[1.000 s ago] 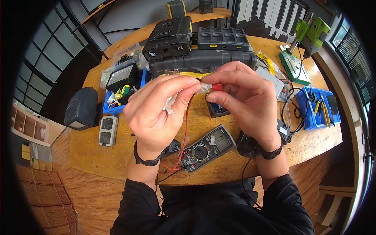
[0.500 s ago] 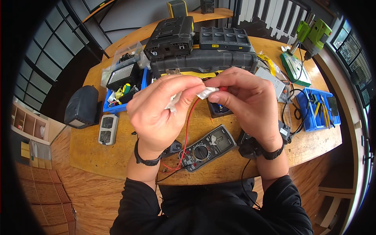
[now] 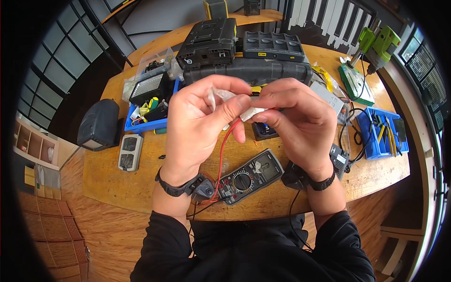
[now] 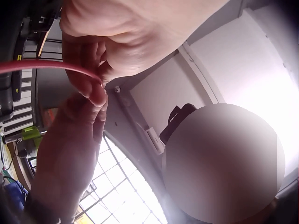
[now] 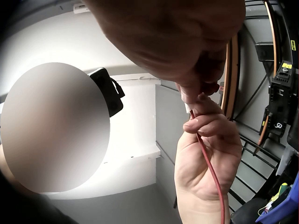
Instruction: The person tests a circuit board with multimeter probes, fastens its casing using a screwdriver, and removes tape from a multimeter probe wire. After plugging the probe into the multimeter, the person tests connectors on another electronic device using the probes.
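Note:
Both hands meet over the bench in the head view. My left hand [image 3: 197, 124], palm turned up, pinches a thin crumpled white strip [image 3: 221, 95] between thumb and fingers. My right hand [image 3: 305, 122] pinches the red test lead's end, where a white wrap [image 3: 252, 113] shows between the fingertips; the lead's red tip is hidden in the fingers. From there the red test lead [image 3: 222, 152] hangs past the left fingers to the multimeter [image 3: 244, 181] lying on the bench. In the right wrist view the lead [image 5: 210, 168] runs down along the left palm.
Black cases [image 3: 206, 42] stand at the back. A blue bin [image 3: 145, 124] of parts is at left, beside a grey two-bay device [image 3: 130, 152]. To the right are a blue tool tray [image 3: 381, 149] and a green drill [image 3: 379, 47] on a stand. A black adapter [image 3: 295, 176] lies near the right wrist.
The left hand has rolled palm up and its fingers have shifted over the white strip. The red end, visible a second ago, is now covered by the right fingers.

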`<action>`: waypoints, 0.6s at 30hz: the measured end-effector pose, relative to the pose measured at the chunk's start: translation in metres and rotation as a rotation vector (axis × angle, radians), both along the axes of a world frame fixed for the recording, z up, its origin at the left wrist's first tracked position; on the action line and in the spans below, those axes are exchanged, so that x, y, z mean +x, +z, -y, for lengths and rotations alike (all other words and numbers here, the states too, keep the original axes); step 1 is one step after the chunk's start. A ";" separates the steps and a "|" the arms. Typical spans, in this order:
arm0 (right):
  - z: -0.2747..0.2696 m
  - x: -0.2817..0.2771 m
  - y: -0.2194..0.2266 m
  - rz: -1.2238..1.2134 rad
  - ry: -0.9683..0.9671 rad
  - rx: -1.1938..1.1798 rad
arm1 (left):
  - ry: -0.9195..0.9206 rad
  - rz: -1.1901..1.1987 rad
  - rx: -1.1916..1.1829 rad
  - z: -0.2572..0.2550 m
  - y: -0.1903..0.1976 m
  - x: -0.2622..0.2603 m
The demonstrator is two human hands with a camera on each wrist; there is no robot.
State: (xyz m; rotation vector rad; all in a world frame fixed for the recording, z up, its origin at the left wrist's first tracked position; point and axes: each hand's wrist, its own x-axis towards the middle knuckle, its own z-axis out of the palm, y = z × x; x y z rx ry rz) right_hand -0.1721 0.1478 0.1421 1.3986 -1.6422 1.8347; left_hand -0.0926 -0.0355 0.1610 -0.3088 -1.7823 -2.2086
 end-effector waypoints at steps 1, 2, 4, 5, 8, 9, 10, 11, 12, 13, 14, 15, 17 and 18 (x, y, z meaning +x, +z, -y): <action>0.000 0.000 0.000 -0.040 -0.028 -0.008 | 0.004 0.000 0.002 0.000 0.001 -0.001; 0.001 0.000 0.000 -0.039 -0.024 -0.006 | -0.006 0.032 0.003 0.000 0.001 -0.001; 0.001 0.001 0.002 -0.126 -0.074 0.017 | -0.015 0.064 0.006 0.002 0.002 -0.003; 0.001 0.003 0.005 -0.125 -0.071 0.019 | -0.062 0.105 -0.008 0.006 0.002 -0.003; 0.000 0.010 0.009 -0.205 -0.129 0.089 | -0.179 0.181 -0.009 0.016 0.003 -0.007; -0.002 0.012 0.007 -0.179 -0.113 0.135 | -0.254 0.212 0.002 0.018 0.003 -0.007; -0.003 0.012 0.006 -0.156 -0.098 0.179 | -0.252 0.213 0.005 0.017 0.005 -0.006; -0.002 0.012 0.007 -0.155 -0.096 0.181 | -0.244 0.236 -0.035 0.017 0.009 -0.005; -0.001 0.012 0.008 -0.126 -0.114 0.175 | -0.235 0.259 -0.076 0.016 0.011 -0.005; 0.000 0.012 0.009 -0.097 -0.133 0.168 | -0.235 0.258 -0.077 0.015 0.010 -0.003; 0.000 0.010 0.008 -0.099 -0.136 0.166 | -0.151 0.195 -0.103 0.013 0.008 -0.001; 0.001 0.006 0.004 -0.061 -0.112 0.146 | -0.068 0.131 -0.129 0.012 0.006 -0.001; -0.002 0.005 0.004 -0.024 -0.098 0.119 | 0.316 -0.156 -0.361 0.011 -0.003 -0.008; -0.005 0.007 0.006 0.149 -0.055 0.155 | 0.490 -0.312 -0.395 0.009 -0.005 -0.011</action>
